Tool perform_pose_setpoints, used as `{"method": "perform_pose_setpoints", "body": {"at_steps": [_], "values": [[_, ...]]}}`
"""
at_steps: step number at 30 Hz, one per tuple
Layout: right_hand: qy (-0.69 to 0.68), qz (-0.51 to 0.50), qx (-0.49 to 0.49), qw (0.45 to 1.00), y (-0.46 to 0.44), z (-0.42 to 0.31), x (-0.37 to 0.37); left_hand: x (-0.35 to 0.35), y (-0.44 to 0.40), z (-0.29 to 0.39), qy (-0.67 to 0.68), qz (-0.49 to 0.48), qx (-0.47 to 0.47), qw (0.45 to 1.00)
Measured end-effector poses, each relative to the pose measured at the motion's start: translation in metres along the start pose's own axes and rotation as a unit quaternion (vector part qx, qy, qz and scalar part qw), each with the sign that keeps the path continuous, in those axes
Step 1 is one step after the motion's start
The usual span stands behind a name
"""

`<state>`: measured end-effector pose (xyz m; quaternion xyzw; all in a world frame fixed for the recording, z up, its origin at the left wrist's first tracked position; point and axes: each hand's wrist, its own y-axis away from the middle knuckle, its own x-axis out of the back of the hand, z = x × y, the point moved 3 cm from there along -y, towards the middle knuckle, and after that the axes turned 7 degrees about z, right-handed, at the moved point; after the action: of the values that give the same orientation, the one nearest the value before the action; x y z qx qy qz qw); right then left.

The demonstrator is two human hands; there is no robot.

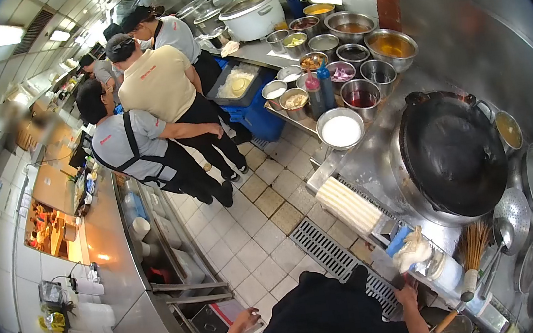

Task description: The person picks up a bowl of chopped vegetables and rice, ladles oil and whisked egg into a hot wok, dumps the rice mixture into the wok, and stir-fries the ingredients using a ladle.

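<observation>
My left hand (246,318) hangs low beside the counter on the left. Its fingers are loosely bent and apart, with nothing visible in them. My right hand (406,293) is down at the front edge of the stove. Its fingers point away from me and are too small and dark to make out a grip. Close to it on the stove edge are a pale crumpled cloth (412,250) and a bamboo brush (475,253). Ahead of my right side, a large black wok (454,153) sits on the burner.
Steel bowls of sauces and ingredients crowd the back counter, with a bowl of white contents (340,129) nearest the stove. A skimmer (511,219) and ladle (505,234) lie right of the wok. Several co-workers stand in the aisle, one in a cream shirt (153,80). A drain grate (334,257) crosses the floor.
</observation>
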<state>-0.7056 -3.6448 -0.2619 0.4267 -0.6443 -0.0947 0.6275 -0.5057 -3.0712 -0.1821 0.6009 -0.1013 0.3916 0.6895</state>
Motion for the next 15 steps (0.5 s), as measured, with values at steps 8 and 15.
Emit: {"method": "perform_pose_setpoints", "body": {"at_steps": [8, 15], "values": [[-0.115, 0.22, 0.066, 0.967, 0.011, 0.036, -0.06, -0.011, -0.027, -0.06, 0.034, -0.005, 0.019, 0.999], [-0.903, 0.194, -0.243, 0.297, 0.143, 0.138, -0.07, -0.015, -0.028, -0.08, 0.011, -0.055, -0.023, 0.998]]}}
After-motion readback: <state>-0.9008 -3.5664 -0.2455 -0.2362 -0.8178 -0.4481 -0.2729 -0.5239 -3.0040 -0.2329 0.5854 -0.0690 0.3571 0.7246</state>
